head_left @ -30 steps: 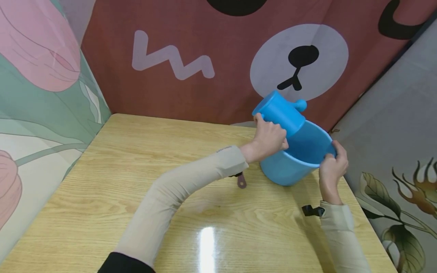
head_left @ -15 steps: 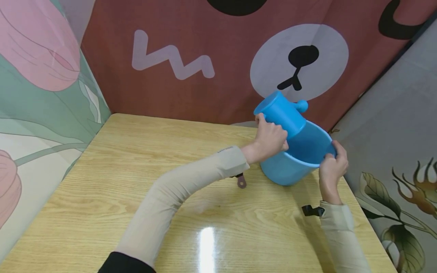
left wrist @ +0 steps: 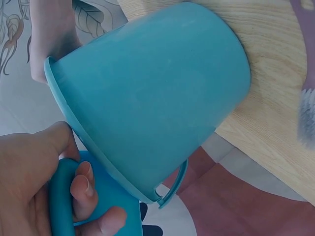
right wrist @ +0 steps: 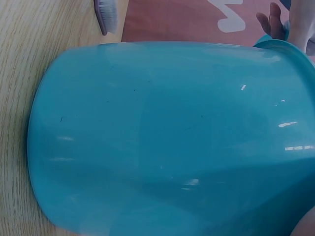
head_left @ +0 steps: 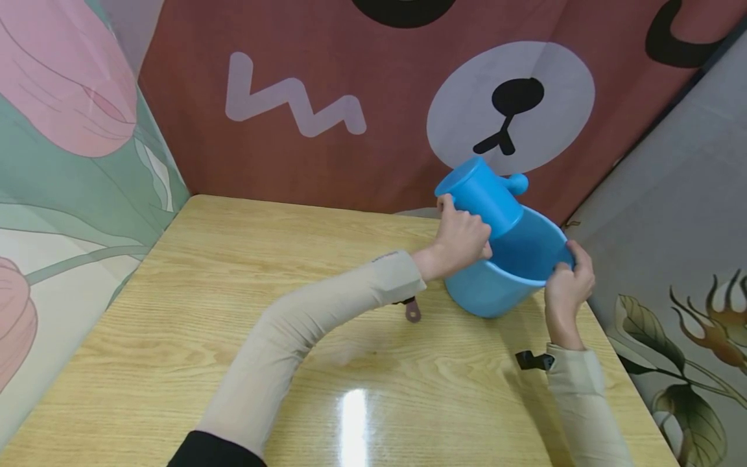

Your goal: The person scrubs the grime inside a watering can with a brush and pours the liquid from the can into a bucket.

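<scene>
A light-blue bucket stands tilted on the wooden table, its mouth facing up and away from me. My left hand grips the handle of a brighter blue watering can with a short, knob-ended spout. The can is tipped over the bucket's mouth, its lower end at the near-left rim. In the left wrist view, fingers curl round the can's handle, beside the bucket rim. My right hand holds the bucket's right rim, thumb on one side and fingers on the other. Whatever lies inside either vessel is hidden.
A brush with a mauve handle and white bristles lies on the table left of the bucket, partly hidden by my left sleeve in the head view. A printed brown cloth hangs behind the table; a grey patterned one hangs at right.
The watering can and my left hand have shifted very slightly right. The bucket and my right hand stay where they were.
</scene>
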Action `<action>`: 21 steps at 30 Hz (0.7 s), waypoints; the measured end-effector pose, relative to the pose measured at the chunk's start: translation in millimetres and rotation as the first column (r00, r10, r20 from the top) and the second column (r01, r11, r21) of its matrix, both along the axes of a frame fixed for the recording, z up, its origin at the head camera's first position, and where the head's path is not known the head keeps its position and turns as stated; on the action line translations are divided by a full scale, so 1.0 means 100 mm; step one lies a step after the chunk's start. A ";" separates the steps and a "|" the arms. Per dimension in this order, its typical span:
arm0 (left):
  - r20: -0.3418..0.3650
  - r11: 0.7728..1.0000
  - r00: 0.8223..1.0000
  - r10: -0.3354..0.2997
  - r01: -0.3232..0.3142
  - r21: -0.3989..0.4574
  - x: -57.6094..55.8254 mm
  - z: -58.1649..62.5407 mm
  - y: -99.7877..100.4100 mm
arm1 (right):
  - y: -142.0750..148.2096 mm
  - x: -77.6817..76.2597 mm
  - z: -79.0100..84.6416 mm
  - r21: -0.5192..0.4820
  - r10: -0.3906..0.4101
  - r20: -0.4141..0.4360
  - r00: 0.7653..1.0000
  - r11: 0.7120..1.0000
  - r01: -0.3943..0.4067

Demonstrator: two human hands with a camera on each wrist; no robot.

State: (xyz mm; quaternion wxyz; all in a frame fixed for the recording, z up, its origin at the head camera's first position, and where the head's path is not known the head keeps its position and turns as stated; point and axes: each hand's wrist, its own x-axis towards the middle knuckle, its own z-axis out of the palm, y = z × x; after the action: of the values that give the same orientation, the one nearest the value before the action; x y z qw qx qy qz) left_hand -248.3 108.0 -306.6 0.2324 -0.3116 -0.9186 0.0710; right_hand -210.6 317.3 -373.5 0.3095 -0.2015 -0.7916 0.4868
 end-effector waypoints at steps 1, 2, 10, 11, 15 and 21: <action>0.000 1.000 1.000 0.001 -0.001 -0.001 0.00 0.00 0.00 | 0.00 0.00 0.00 -0.001 0.002 0.000 1.000 1.000 -0.002; 0.000 1.000 1.000 0.002 -0.002 0.000 0.00 0.00 0.00 | 0.00 0.00 0.00 -0.002 0.004 -0.001 1.000 1.000 -0.004; -0.008 1.000 1.000 -0.008 0.008 0.005 0.01 -0.01 0.01 | 0.00 0.01 -0.01 -0.008 0.013 -0.007 1.000 1.000 -0.013; -0.010 1.000 1.000 -0.009 0.009 0.004 0.01 -0.01 0.01 | 0.00 0.01 -0.01 -0.006 0.014 -0.009 1.000 1.000 -0.014; -0.007 1.000 1.000 -0.013 0.013 0.005 0.01 -0.02 0.01 | 0.00 0.01 -0.01 -0.002 0.016 -0.009 1.000 1.000 -0.016; -0.015 1.000 1.000 -0.012 0.012 0.004 0.01 -0.03 0.01 | 0.00 0.00 -0.01 -0.011 0.010 -0.002 1.000 1.000 -0.010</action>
State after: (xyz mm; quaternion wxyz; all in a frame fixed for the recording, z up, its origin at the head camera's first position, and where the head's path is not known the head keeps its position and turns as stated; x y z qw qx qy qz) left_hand -247.3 109.1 -309.3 0.2404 -0.3159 -0.9152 0.0699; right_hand -210.4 317.4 -374.2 0.3066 -0.1989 -0.7896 0.4928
